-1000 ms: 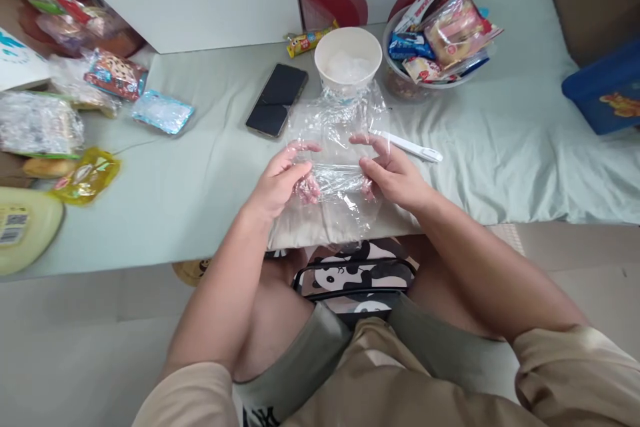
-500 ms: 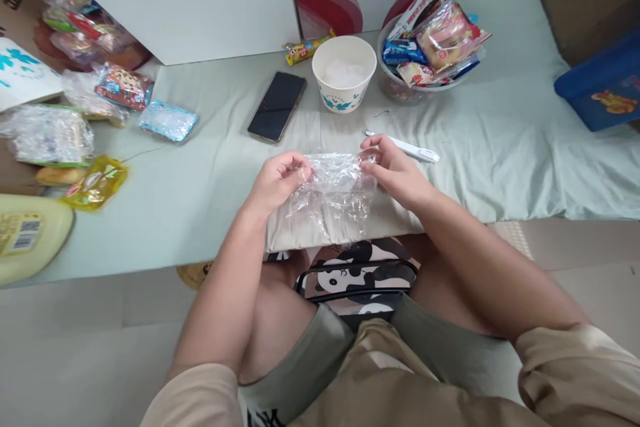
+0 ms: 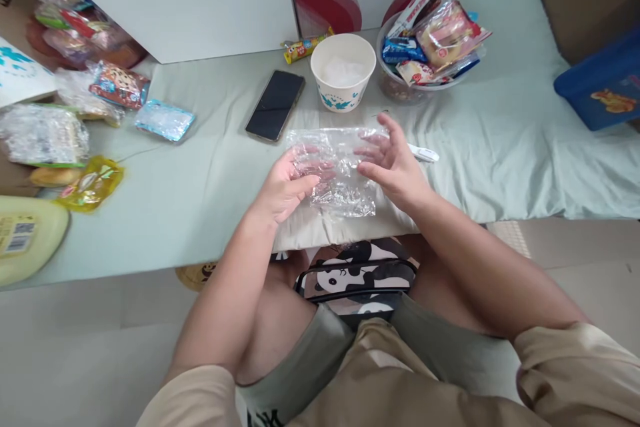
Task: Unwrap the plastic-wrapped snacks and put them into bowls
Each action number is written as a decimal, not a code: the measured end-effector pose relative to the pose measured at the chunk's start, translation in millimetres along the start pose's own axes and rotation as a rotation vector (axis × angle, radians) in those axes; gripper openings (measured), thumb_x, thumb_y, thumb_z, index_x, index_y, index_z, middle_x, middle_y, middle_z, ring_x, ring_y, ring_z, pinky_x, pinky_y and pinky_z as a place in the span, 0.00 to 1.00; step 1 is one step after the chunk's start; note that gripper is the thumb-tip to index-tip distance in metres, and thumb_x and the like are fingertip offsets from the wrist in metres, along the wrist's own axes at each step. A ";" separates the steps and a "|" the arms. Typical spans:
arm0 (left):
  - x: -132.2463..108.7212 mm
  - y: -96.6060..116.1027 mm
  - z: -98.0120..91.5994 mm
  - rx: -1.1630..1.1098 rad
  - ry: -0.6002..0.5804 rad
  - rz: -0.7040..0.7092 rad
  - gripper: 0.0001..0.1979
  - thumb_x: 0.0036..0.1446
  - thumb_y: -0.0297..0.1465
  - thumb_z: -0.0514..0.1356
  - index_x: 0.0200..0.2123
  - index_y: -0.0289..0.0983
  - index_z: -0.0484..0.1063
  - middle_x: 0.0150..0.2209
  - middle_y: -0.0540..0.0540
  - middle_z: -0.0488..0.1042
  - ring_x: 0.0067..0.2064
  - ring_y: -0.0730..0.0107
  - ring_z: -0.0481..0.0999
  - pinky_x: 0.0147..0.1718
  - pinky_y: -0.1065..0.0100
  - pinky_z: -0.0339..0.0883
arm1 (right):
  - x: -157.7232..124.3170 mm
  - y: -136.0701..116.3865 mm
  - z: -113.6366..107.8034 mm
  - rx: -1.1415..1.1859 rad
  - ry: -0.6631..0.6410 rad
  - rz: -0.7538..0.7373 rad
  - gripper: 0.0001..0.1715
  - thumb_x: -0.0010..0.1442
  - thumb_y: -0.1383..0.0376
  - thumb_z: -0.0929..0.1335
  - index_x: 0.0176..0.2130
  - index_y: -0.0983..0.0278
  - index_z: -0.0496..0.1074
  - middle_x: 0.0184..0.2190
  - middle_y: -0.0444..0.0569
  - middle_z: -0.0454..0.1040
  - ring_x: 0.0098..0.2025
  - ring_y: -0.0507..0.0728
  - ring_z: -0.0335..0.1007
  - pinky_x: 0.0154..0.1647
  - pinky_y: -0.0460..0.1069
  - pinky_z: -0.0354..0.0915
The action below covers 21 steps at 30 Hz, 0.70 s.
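We see clear bag (image 3: pixel 336 170) crumpled, between both hands, over near edge of bed (image 3: pixel 500 147). Left hand (image 3: pixel 285 188) pinches bag's left side, fingers (image 3: pixel 306 181) closed on film. Right hand (image 3: pixel 395 163) behind bag's right edge, fingers (image 3: pixel 373 141) spread, touching film. Cup (image 3: pixel 343 72), phone (image 3: pixel 275 105) just beyond.

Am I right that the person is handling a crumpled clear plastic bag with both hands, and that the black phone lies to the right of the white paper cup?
Not quite: the black phone lies to the left of the white paper cup, as the head view shows. The rest stands: the left hand and the right hand both handle the crumpled clear plastic bag.
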<state>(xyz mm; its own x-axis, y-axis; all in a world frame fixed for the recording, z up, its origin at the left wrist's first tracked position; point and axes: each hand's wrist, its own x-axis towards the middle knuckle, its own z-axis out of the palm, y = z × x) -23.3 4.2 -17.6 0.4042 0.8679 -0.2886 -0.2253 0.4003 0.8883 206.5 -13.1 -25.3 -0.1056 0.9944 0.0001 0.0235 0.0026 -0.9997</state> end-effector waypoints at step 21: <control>-4.6 13.9 -9.2 0.171 -0.032 0.082 0.20 0.51 0.50 0.62 0.24 0.38 0.70 0.25 0.43 0.75 0.27 0.64 0.75 0.25 0.62 0.70 | -2.1 -11.6 -8.5 0.207 -0.255 0.121 0.26 0.60 0.43 0.65 0.26 0.61 0.66 0.22 0.46 0.66 0.25 0.53 0.63 0.26 0.51 0.63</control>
<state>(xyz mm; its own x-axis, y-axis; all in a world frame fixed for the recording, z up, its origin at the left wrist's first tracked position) -36.4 8.5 -7.2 0.4191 0.8848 -0.2038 -0.1057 0.2705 0.9569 214.9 -14.3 -13.6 -0.3598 0.9278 -0.0988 -0.1486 -0.1616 -0.9756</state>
